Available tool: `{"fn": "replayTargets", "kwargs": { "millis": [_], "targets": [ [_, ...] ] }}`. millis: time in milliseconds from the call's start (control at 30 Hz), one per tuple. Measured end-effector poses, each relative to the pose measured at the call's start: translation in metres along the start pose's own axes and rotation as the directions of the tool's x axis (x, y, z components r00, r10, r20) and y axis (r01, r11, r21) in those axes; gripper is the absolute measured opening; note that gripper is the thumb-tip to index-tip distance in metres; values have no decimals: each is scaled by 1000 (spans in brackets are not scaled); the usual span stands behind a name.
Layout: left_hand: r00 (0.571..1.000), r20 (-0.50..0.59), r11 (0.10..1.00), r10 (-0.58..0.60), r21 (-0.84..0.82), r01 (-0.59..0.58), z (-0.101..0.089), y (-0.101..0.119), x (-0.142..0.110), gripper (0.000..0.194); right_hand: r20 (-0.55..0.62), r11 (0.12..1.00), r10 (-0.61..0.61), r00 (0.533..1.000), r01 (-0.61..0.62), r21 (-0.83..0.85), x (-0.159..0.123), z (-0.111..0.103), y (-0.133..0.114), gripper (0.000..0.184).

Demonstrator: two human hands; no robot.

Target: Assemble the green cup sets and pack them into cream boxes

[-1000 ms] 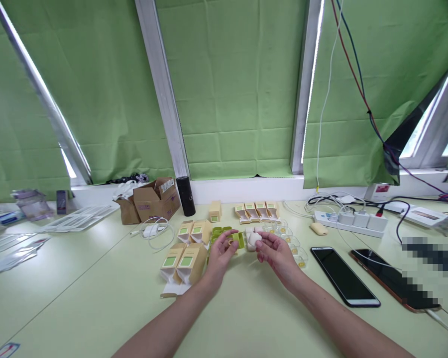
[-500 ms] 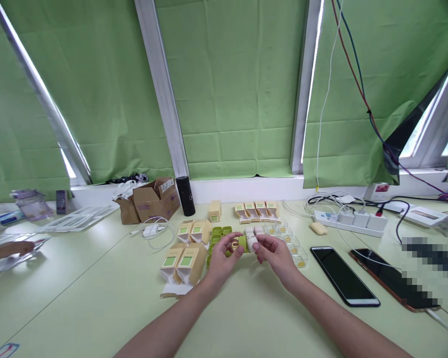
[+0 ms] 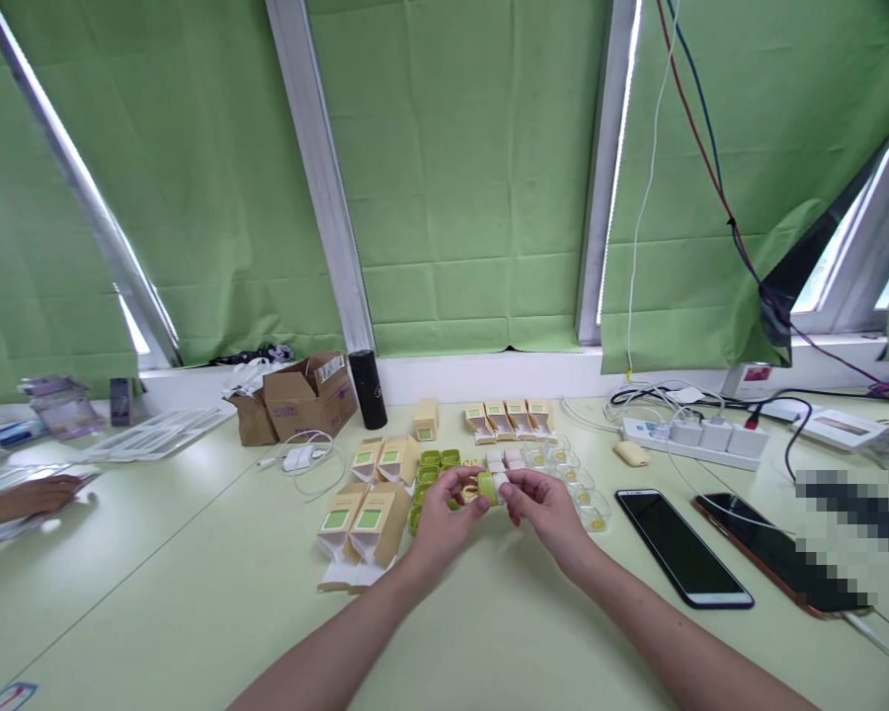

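Note:
My left hand (image 3: 450, 506) is closed on a small green case (image 3: 487, 487) with a pale loop at its left end. A small white block (image 3: 500, 486) sits against the case's right side, partly inside it as far as I can see, pinched by my right hand (image 3: 544, 504). Beside my left hand stand several open green cases (image 3: 431, 459). Just beyond my fingers lie more white and pinkish blocks (image 3: 514, 458). To the right of them are clear plastic covers (image 3: 597, 513) with yellow spots.
Cream cartons with green labels (image 3: 370, 520) stand on the left, with a further row (image 3: 508, 420) behind. A cardboard box (image 3: 311, 395), black bottle (image 3: 368, 390), power strip (image 3: 696, 441) and phone (image 3: 684, 548) surround the area. Another person's hand (image 3: 51, 494) is at far left.
The white block has moved left into or against the green case, and less of it shows. My hands are slightly closer together. The other person's hand at far left has shifted a little right.

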State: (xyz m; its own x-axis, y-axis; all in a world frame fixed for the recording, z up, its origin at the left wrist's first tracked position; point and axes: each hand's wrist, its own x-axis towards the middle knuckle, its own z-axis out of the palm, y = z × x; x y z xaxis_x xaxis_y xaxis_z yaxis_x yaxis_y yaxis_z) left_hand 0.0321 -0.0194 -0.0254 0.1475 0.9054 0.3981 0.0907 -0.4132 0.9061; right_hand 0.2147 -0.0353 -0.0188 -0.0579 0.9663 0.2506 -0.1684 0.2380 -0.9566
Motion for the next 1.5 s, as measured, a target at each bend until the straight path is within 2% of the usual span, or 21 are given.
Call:
{"fn": "replayTargets", "kwargs": {
  "millis": [267, 467, 533, 633, 733, 867, 1067, 1167, 1267, 1400, 1500],
  "targets": [
    [1000, -11, 999, 21, 30, -21, 2, -8, -2, 58, -11, 999, -49, 999, 49, -22, -1, 0, 7, 57],
    [999, -47, 985, -1, 170, 9, 5, 3, -7, 54, -9, 997, -75, 997, 75, -6, 0, 0, 12, 53],
    [997, -58, 970, 56, 240, -40, 8, 7, -11, 64, -31, 997, -71, 997, 72, 21, 0, 1, 13, 54],
    [976, -71, 928, 205, 331, -171, 11, 9, -17, 77, -73, 996, -66, 995, 70, 57, 0, 2, 12, 55],
    [956, -64, 883, 286, 407, -236, 12, 7, -21, 63, -88, 993, -63, 994, 71, 91, -1, 3, 12, 56],
    [951, -30, 862, 309, 432, -266, 12, 5, -23, 49, -83, 989, -42, 996, 54, 138, -2, 8, 12, 56],
    [957, -18, 890, 291, 372, -264, 12, 5, -25, 45, -50, 984, -14, 999, 23, 177, -5, 11, 18, 57],
    [961, 8, 918, 275, 297, -265, 12, 5, -26, 47, -28, 990, -36, 999, 40, 133, -6, 10, 22, 53],
    [976, 24, 959, 215, 187, -215, 11, 4, -24, 50, -4, 995, -75, 997, 75, 62, -8, 9, 23, 48],
    [995, 31, 995, 96, -7, -95, 10, 2, -18, 60, 13, 972, -183, 983, 183, -145, -10, 4, 18, 35],
    [998, 61, 983, 8, -182, 3, 11, 2, -14, 67, 26, 846, -366, 930, 344, -406, -13, -1, 14, 28]
  ]
}}
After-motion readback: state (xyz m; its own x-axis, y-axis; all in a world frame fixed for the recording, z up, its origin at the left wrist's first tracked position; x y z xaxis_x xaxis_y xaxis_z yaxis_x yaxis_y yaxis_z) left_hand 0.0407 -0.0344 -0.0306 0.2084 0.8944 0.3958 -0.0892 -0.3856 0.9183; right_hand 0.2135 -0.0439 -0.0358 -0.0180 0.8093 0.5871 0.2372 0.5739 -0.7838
